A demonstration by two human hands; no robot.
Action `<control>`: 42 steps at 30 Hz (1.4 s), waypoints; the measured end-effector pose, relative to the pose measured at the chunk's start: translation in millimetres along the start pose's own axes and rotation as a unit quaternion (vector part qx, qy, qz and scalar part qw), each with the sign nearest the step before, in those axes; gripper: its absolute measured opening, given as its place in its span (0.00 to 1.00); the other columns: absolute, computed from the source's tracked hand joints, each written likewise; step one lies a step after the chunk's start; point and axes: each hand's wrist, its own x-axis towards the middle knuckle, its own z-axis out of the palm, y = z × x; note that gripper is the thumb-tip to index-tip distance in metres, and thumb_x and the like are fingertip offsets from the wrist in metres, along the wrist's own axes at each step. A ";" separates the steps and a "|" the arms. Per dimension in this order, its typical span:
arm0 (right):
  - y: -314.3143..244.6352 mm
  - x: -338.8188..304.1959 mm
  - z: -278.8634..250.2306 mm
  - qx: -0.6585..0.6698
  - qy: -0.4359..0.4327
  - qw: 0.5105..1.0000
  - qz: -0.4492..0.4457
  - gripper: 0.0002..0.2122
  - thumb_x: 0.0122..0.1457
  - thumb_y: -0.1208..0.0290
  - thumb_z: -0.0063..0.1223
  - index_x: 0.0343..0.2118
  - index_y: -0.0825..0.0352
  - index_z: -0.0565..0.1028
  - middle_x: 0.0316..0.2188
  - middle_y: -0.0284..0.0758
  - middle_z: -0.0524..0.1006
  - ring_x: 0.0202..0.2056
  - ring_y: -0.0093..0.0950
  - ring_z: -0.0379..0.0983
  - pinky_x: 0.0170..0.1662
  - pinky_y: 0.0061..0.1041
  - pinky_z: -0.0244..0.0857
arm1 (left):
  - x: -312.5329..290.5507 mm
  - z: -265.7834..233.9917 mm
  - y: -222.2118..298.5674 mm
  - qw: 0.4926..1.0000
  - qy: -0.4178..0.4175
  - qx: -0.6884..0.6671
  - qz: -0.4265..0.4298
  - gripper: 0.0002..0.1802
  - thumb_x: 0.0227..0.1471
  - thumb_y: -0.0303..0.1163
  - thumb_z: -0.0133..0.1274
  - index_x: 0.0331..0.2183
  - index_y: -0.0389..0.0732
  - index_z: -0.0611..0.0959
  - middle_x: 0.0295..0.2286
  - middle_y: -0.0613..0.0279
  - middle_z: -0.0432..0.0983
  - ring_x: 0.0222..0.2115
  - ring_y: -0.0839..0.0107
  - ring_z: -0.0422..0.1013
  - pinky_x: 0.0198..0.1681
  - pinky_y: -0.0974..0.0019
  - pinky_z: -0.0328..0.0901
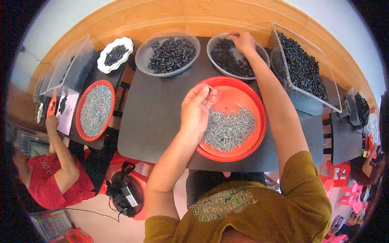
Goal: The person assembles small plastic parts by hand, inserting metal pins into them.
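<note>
The left hand (194,108) clamps a black piece (210,90) between its fingers' tips (204,90); the right hand (244,42) overhangs a bowl (239,54), finger closure unclear.

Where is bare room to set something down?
Left part of the dark grey table, nearer than the left clear round plastic bowl, left of the left hand. Crowded: right, by red round plastic tray and clear rectangular plastic bin.

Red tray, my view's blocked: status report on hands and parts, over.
Left hand pinching dark piece. Right hand at right bowl, grip unclear. Silver parts in red tray. Left hand hides some tray rim.
</note>
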 end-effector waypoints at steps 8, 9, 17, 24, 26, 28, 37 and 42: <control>5.6 24.6 29.5 -0.214 -0.052 0.975 -0.039 0.10 0.44 0.61 0.46 0.28 0.58 0.74 0.32 0.39 0.72 0.35 0.36 0.68 0.36 0.34 0.63 | -2.3 5.0 4.7 1.000 0.003 -0.013 0.027 0.13 0.41 0.21 0.48 0.35 0.35 0.72 0.31 0.59 0.71 0.33 0.71 0.68 0.39 0.73 0.62; 7.0 25.0 27.6 -0.201 -0.047 0.977 -0.058 0.10 0.44 0.61 0.48 0.27 0.59 0.74 0.30 0.40 0.72 0.34 0.36 0.69 0.35 0.34 0.63 | -2.5 6.0 4.4 0.999 -0.008 -0.014 0.033 0.13 0.41 0.21 0.47 0.35 0.35 0.72 0.31 0.59 0.71 0.33 0.71 0.68 0.39 0.72 0.61; 5.9 39.9 30.0 -0.233 -0.094 0.961 -0.116 0.09 0.39 0.61 0.53 0.25 0.57 0.74 0.26 0.39 0.73 0.31 0.35 0.70 0.34 0.32 0.63 | 0.4 9.3 4.3 1.000 -0.005 -0.003 0.027 0.12 0.41 0.22 0.48 0.34 0.35 0.72 0.31 0.58 0.71 0.30 0.72 0.67 0.37 0.73 0.61; -0.8 36.3 36.9 -0.215 -0.120 0.964 -0.100 0.11 0.39 0.60 0.50 0.24 0.59 0.74 0.27 0.39 0.73 0.31 0.35 0.70 0.34 0.32 0.64 | -2.3 3.5 3.3 1.000 -0.004 0.006 0.014 0.12 0.41 0.23 0.48 0.34 0.37 0.72 0.31 0.58 0.71 0.31 0.73 0.67 0.37 0.74 0.61; 0.9 35.5 41.0 -0.204 -0.124 0.968 -0.080 0.13 0.40 0.59 0.49 0.27 0.62 0.74 0.29 0.40 0.73 0.33 0.35 0.70 0.35 0.32 0.64 | -2.6 3.0 2.8 1.000 -0.008 0.005 0.015 0.12 0.41 0.23 0.48 0.34 0.37 0.72 0.31 0.58 0.71 0.31 0.73 0.67 0.37 0.74 0.61; 7.1 34.6 47.3 -0.217 -0.050 0.970 -0.094 0.08 0.39 0.60 0.51 0.19 0.58 0.75 0.21 0.39 0.73 0.28 0.34 0.70 0.32 0.31 0.64 | -2.9 4.5 2.7 1.000 -0.014 0.003 0.014 0.12 0.42 0.23 0.48 0.34 0.37 0.72 0.31 0.58 0.71 0.31 0.73 0.67 0.37 0.74 0.61; 8.1 22.2 37.8 -0.040 -0.025 0.999 -0.023 0.10 0.41 0.61 0.52 0.18 0.64 0.75 0.18 0.39 0.73 0.20 0.28 0.71 0.26 0.24 0.63 | -1.9 4.4 3.8 1.000 0.003 0.000 0.024 0.12 0.42 0.22 0.47 0.35 0.35 0.71 0.31 0.57 0.70 0.30 0.73 0.67 0.36 0.74 0.61; 15.9 -3.4 8.4 0.253 -0.055 0.966 0.011 0.10 0.45 0.65 0.49 0.23 0.67 0.74 0.24 0.34 0.75 0.24 0.19 0.70 0.25 0.18 0.60 | 3.8 6.7 0.2 1.000 -0.019 -0.019 0.003 0.12 0.42 0.22 0.47 0.34 0.34 0.72 0.29 0.57 0.71 0.29 0.72 0.68 0.34 0.72 0.63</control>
